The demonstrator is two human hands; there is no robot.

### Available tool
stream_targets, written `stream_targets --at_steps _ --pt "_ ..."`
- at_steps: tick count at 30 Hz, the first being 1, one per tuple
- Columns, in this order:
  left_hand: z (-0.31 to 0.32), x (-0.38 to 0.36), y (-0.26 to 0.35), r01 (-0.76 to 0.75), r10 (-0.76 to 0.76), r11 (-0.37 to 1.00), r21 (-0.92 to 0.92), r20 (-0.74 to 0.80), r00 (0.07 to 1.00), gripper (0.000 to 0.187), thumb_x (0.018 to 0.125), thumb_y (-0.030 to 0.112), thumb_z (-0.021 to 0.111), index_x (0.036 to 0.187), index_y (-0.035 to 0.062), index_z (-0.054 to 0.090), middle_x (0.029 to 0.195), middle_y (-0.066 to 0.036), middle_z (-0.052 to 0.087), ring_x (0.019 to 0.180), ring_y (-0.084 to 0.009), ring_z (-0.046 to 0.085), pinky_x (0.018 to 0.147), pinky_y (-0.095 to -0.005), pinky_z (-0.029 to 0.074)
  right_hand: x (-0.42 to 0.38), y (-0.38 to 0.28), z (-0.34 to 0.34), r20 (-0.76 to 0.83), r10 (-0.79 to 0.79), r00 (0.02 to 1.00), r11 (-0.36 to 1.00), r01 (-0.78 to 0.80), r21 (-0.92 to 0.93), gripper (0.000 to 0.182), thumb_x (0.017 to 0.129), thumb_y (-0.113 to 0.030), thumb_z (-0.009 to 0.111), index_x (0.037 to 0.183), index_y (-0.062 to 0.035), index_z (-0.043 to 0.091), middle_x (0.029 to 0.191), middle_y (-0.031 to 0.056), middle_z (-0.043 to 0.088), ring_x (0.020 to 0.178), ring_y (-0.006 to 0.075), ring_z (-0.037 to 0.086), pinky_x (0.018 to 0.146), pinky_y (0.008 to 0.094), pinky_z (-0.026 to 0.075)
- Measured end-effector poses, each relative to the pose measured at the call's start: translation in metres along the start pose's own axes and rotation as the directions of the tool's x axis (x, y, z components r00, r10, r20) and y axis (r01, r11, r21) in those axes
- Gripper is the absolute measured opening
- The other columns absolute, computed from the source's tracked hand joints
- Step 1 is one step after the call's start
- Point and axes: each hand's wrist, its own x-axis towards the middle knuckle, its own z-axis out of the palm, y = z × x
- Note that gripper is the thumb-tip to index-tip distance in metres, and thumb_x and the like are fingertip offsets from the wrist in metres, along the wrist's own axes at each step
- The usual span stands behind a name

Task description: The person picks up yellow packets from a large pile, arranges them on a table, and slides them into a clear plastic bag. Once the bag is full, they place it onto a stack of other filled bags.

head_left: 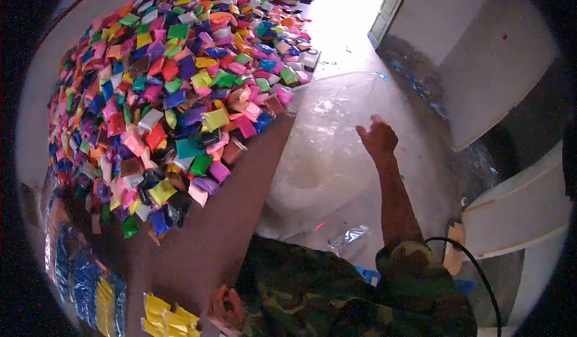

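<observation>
My right hand [377, 137] reaches out over a large clear plastic bag [318, 150] beside the table, its fingers apart and nothing seen between them. Near the table's front edge, my left hand [227, 310] has its fingers curled, and I cannot make out whether it holds anything. Just left of it lie yellow packets [168, 318]. A big heap of small packets in many colours [180, 96] covers the far part of the brown table [204, 241].
Blue and yellow packet strips [84, 277] lie at the table's lower left. A black cable [487, 277] curves at the lower right near pale boards [517, 223]. Plastic scraps [354, 234] are on the floor. An open door [389, 12] stands at the back.
</observation>
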Motion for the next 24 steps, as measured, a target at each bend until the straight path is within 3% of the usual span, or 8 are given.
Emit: stream_targets --at_steps 5,7,13,15,17,19,21,24 --pt "0.018 -0.002 -0.025 -0.183 0.196 0.974 0.135 -0.091 0.976 0.01 0.094 0.01 0.074 0.096 0.0006 0.074 0.075 -0.01 0.07 0.058 -0.0185 0.061 0.053 -0.0319 0.052 0.004 0.012 0.007 -0.13 0.028 0.991 0.937 0.02 0.349 0.031 0.089 -0.038 0.072 0.095 -0.0066 0.072 0.096 0.0183 0.075 0.083 0.0366 0.073 0.075 0.0465 0.058" --pt "0.015 -0.008 -0.022 0.016 -0.016 1.0 0.014 0.001 1.0 0.01 0.095 0.009 0.073 0.099 0.0005 0.074 0.076 -0.011 0.07 0.059 -0.018 0.062 0.054 -0.0315 0.053 0.005 -0.001 -0.028 -0.259 -0.004 0.966 0.896 0.118 0.427 0.027 0.093 -0.032 0.07 0.092 -0.0057 0.073 0.095 0.0153 0.075 0.078 0.031 0.073 0.072 0.0423 0.058" --pt "0.013 -0.023 -0.052 0.091 -0.078 0.988 -0.128 0.099 0.992 0.015 0.096 0.014 0.073 0.108 0.0061 0.073 0.082 -0.01 0.072 0.062 -0.0176 0.063 0.055 -0.0301 0.053 0.001 -0.053 -0.103 -0.307 0.044 0.951 0.376 0.269 0.887 0.019 0.101 -0.021 0.065 0.099 -0.0022 0.071 0.084 0.005 0.07 0.069 0.0123 0.062 0.06 0.0277 0.05" --pt "0.017 -0.036 -0.056 0.347 -0.321 0.893 -0.286 0.137 0.937 0.018 0.097 0.018 0.072 0.112 0.0087 0.072 0.09 -0.012 0.073 0.073 -0.0192 0.066 0.066 -0.0304 0.055 -0.006 -0.07 -0.117 -0.172 -0.005 0.985 0.186 0.17 0.968 0.019 0.098 -0.022 0.068 0.098 -0.0023 0.069 0.081 0.0055 0.068 0.066 0.0137 0.06 0.058 0.029 0.048" --pt "0.017 -0.052 -0.041 0.667 -0.663 0.595 -0.448 0.195 0.723 0.022 0.098 0.023 0.071 0.116 0.0106 0.071 0.102 -0.016 0.073 0.091 -0.0218 0.069 0.083 -0.0315 0.057 -0.021 -0.093 -0.111 -0.069 -0.124 0.99 -0.027 0.067 0.997 0.02 0.096 -0.022 0.071 0.097 -0.0024 0.068 0.079 0.0056 0.067 0.065 0.0148 0.058 0.056 0.0302 0.046" --pt "0.007 -0.021 -0.021 0.665 -0.665 0.479 -0.574 0.257 0.701 0.045 0.088 0.029 0.078 0.121 0.0014 0.067 0.109 -0.016 0.072 0.098 -0.027 0.069 0.085 -0.0363 0.057 -0.046 -0.124 -0.094 -0.02 -0.292 0.956 -0.252 -0.056 0.966 0.02 0.094 -0.022 0.073 0.096 -0.0027 0.067 0.077 0.0053 0.065 0.063 0.0157 0.056 0.055 0.0313 0.044" --pt "0.004 0.013 -0.003 0.559 -0.642 0.412 -0.719 0.206 0.738 0.069 0.08 0.041 0.083 0.128 -0.0042 0.063 0.115 -0.015 0.071 0.105 -0.0271 0.068 0.09 -0.0373 0.055 -0.075 -0.151 -0.065 0.018 -0.479 0.878 0.12 0.045 0.992 0.014 0.096 -0.018 0.071 0.098 -0.0062 0.064 0.074 0.0005 0.058 0.06 0.0091 0.052 0.051 0.0242 0.038" --pt "-0.002 0.065 0.029 0.37 -0.634 0.343 -0.863 0.077 0.769 0.07 0.082 0.045 0.084 0.128 -0.004 0.063 0.116 -0.013 0.07 0.105 -0.0216 0.066 0.091 -0.0344 0.053 -0.149 -0.221 -0.076 0.173 -0.667 0.725 -0.176 -0.379 0.908 0.015 0.09 -0.014 0.077 0.094 -0.0043 0.065 0.081 0.0042 0.066 0.069 0.0129 0.061 0.06 0.0288 0.049"
